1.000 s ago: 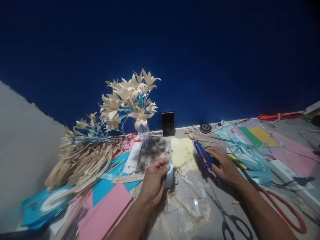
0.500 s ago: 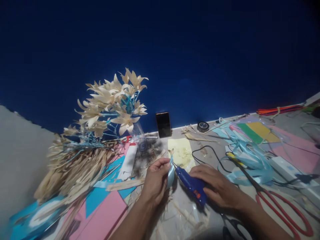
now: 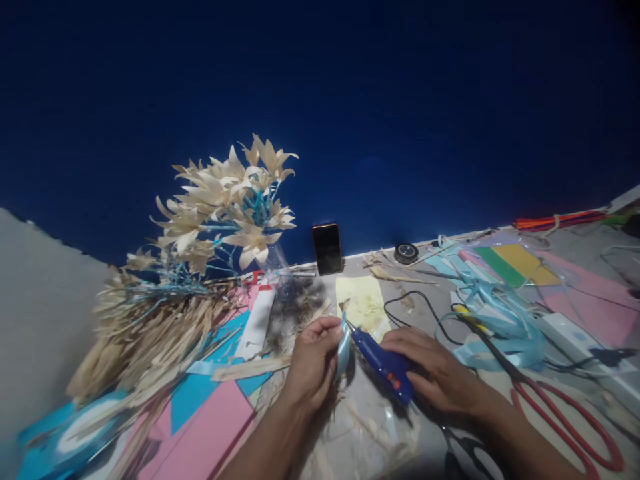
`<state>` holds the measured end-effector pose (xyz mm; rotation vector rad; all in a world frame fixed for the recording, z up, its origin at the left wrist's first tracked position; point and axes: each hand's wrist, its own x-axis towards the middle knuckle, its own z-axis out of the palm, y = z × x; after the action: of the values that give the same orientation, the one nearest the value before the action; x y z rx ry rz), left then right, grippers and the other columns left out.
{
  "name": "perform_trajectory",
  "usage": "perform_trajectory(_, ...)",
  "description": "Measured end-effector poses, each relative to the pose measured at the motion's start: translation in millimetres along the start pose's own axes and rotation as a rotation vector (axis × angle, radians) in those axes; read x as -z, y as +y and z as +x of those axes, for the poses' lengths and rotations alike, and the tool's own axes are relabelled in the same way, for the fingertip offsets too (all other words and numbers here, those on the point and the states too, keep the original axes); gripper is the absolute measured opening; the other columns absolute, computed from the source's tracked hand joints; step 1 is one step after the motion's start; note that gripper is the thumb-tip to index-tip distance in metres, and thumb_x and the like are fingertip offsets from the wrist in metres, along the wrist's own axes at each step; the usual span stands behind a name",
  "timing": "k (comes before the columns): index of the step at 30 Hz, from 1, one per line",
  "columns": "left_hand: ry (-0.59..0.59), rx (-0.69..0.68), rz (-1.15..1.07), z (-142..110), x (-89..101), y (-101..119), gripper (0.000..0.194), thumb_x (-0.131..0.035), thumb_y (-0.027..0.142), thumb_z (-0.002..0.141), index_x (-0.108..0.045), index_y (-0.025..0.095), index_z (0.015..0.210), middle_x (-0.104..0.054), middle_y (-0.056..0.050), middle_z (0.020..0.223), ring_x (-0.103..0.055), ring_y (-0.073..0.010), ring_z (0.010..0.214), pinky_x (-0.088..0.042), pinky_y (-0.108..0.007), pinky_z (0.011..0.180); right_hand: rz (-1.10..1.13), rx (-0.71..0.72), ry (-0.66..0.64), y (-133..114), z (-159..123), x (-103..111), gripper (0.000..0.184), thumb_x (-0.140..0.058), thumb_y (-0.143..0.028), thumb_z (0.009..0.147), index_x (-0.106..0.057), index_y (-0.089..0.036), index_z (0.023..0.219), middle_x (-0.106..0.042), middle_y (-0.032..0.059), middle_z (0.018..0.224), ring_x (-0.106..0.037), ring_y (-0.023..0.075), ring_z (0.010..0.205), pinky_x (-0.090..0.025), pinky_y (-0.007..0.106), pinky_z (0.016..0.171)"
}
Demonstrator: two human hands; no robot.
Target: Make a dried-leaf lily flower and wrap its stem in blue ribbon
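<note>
My left hand (image 3: 316, 363) is closed in a pinch on a light blue ribbon (image 3: 344, 352), which hangs down beside the fingers. A small pale tip pokes up above the ribbon; what it belongs to is hidden. In my right hand (image 3: 433, 370) is a blue glue gun (image 3: 383, 363), held from the right side. Its metal nozzle points up and left, right at the ribbon near my left fingertips; whether it touches I cannot tell. Beyond both hands lies a yellow paper sheet (image 3: 359, 300) with dried residue on it.
Pale artificial flowers (image 3: 230, 193) stand at the left above dried husk strips (image 3: 150, 333). Pink paper (image 3: 205, 427) lies at front left. A phone (image 3: 327, 249) leans on the wall. Red-handled scissors (image 3: 565, 417), black-handled scissors (image 3: 467, 453), coiled ribbon (image 3: 520, 337) and a power strip (image 3: 575, 343) are at right.
My right hand has brought the glue gun leftward to the ribbon, its nozzle swinging up beside my left fingers. My left hand keeps its pinch. The view has shifted slightly to the right.
</note>
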<state>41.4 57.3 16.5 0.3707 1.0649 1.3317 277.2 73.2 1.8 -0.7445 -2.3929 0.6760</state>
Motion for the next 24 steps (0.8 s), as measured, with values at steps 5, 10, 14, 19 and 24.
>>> perform_trajectory(5,0.014,0.003,-0.019,1.3,0.1,-0.7,0.046,-0.099,0.024,0.046,-0.068,0.013,0.079,-0.067,0.000,0.064,-0.060,-0.0097,0.055,-0.049,-0.020,0.056,0.036,-0.001,-0.023,-3.3,1.3,2.4,0.044,-0.052,-0.007,0.088,-0.059,-0.017,0.130,-0.066,0.0142,0.127,-0.059,0.0252,0.120,-0.049,0.039,0.105)
perform_trajectory(10,0.014,0.009,-0.006,0.9,-0.2,-0.8,0.046,-0.099,0.024,0.047,-0.068,0.013,0.079,-0.066,0.001,0.064,-0.060,-0.0094,0.055,-0.049,-0.019,0.055,0.071,0.006,-0.025,-3.0,1.2,2.3,0.044,-0.052,-0.006,0.087,-0.059,-0.017,0.129,-0.066,0.0135,0.126,-0.060,0.0240,0.118,-0.049,0.037,0.104)
perform_trajectory(14,-0.006,0.005,-0.002,1.2,0.0,-1.8,0.045,-0.098,0.024,0.048,-0.067,0.013,0.080,-0.066,0.000,0.064,-0.059,-0.0093,0.053,-0.047,-0.019,0.052,0.082,-0.021,-0.021,-1.5,-0.4,2.2,0.045,-0.053,-0.007,0.087,-0.060,-0.018,0.130,-0.066,0.0138,0.127,-0.060,0.0245,0.119,-0.049,0.038,0.105)
perform_trajectory(19,-0.019,0.012,-0.002,2.1,1.4,-3.9,0.044,-0.097,0.024,0.052,-0.066,0.014,0.081,-0.064,0.002,0.061,-0.058,-0.0092,0.051,-0.046,-0.020,0.051,0.100,-0.027,-0.037,-2.6,-0.5,4.5,0.044,-0.055,-0.006,0.086,-0.061,-0.017,0.129,-0.066,0.0133,0.125,-0.061,0.0242,0.118,-0.048,0.036,0.104)
perform_trajectory(24,-0.034,0.015,-0.001,2.7,2.8,-4.3,0.043,-0.096,0.023,0.053,-0.065,0.014,0.081,-0.063,0.002,0.061,-0.057,-0.0089,0.050,-0.046,-0.020,0.051,0.122,-0.041,-0.028,-3.3,-0.1,6.1,0.044,-0.054,-0.006,0.086,-0.061,-0.017,0.128,-0.066,0.0138,0.126,-0.061,0.0241,0.118,-0.048,0.036,0.104)
